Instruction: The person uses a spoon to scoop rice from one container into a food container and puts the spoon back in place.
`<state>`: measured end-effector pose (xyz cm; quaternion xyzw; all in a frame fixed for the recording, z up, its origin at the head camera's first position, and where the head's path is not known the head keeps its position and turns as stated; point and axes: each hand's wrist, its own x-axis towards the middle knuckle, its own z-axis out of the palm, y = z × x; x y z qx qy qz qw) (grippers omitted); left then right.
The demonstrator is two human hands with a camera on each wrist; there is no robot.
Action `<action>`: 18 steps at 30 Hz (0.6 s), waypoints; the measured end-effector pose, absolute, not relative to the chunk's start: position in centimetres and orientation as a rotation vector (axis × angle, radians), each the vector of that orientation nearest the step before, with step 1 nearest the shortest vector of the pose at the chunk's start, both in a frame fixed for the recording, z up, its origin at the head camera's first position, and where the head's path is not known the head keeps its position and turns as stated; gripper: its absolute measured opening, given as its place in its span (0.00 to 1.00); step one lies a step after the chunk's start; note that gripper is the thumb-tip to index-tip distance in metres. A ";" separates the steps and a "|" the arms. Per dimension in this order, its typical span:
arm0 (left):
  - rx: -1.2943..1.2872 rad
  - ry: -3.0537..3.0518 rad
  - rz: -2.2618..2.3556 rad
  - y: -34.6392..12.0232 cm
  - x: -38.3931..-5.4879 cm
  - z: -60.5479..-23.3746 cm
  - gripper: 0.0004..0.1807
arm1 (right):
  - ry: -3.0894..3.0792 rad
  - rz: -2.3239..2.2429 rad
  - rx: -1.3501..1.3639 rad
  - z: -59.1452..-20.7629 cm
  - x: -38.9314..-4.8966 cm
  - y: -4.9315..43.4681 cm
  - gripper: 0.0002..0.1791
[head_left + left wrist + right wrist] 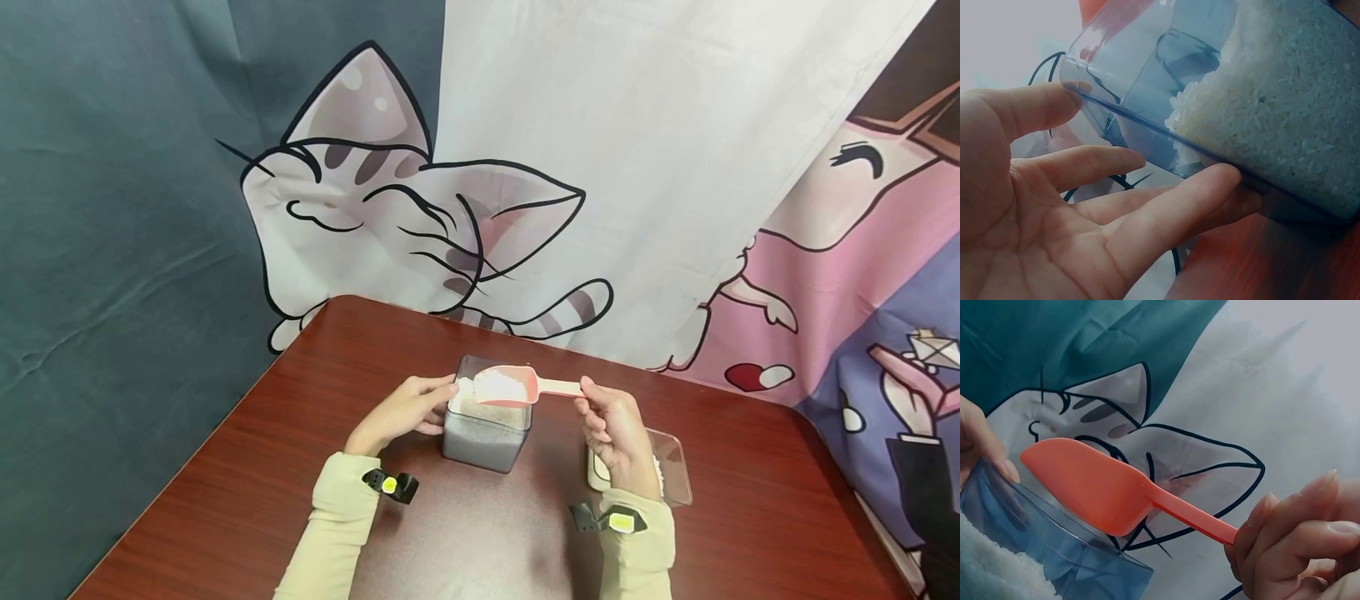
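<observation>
My right hand (pixel 617 423) grips the handle of a pink-orange scoop (pixel 1091 487), which is heaped with white rice (pixel 498 387) in the head view. The scoop's bowl is held over a square, see-through bluish container (pixel 483 446). Inside the container lies a sloping mass of rice (pixel 1291 94), banked toward one side. Against the container's outer left wall my left hand (pixel 405 411) rests its fingertips, the fingers fairly straight and spread in the left wrist view. Its palm stands off from the wall.
A low clear container (pixel 677 471) with white contents sits on the right, partly hidden behind my right forearm. The red-brown wooden table (pixel 300 433) ends at a fabric backdrop (pixel 600 167) printed with cartoon cats.
</observation>
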<state>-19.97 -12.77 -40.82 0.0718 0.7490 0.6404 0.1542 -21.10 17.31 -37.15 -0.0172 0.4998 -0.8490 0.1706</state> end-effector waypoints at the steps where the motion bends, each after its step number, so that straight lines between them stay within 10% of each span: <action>1: 0.206 2.149 1.834 -12.8 -20.0 -40.9 0.31 | 1.420 -2.410 -0.054 -37.1 -21.1 17.3 0.21; 18: 0.213 2.152 1.829 -12.8 -20.0 -40.9 0.31 | 1.415 -2.416 -0.087 -36.9 -21.0 17.5 0.20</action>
